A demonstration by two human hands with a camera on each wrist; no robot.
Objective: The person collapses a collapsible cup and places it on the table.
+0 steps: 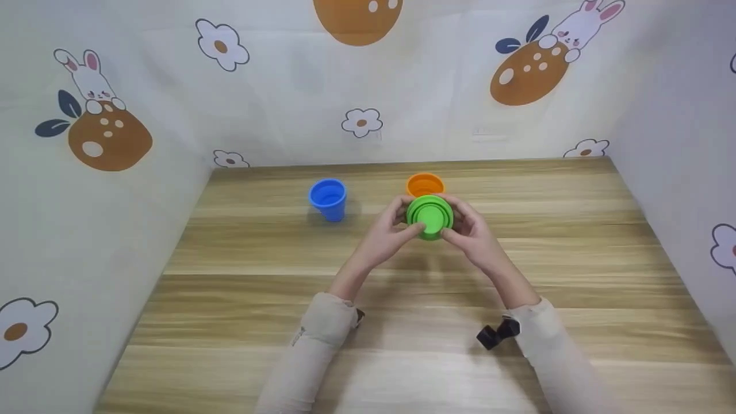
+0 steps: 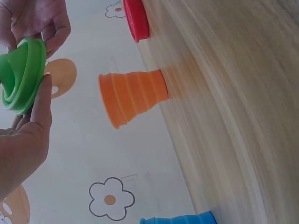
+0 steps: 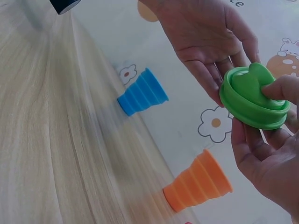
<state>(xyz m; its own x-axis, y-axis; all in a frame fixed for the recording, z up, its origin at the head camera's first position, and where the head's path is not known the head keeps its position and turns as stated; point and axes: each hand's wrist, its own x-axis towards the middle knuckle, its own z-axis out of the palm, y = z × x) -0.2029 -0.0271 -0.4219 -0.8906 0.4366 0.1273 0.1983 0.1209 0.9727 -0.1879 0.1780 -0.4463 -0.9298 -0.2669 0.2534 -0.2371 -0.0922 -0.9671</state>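
Observation:
A green collapsible cup (image 1: pixel 430 218), folded into nested rings, is held above the wooden table by both hands. My left hand (image 1: pixel 388 234) grips its left side, thumb on the front and fingers curled behind. On the right side, my right hand (image 1: pixel 476 234) grips it the same way. In the right wrist view the cup's middle (image 3: pixel 247 84) looks pushed out of shape, with a thumb pressing into it. Behind the hands, an orange collapsible cup (image 2: pixel 133 95) stands extended and upright, partly covered in the head view.
An extended blue collapsible cup (image 1: pixel 329 198) stands upright left of the orange one. A low red round item (image 2: pixel 137 21) lies beyond the orange cup in the left wrist view. The patterned backdrop (image 1: pixel 287 115) borders the table (image 1: pixel 230 310) at back and sides.

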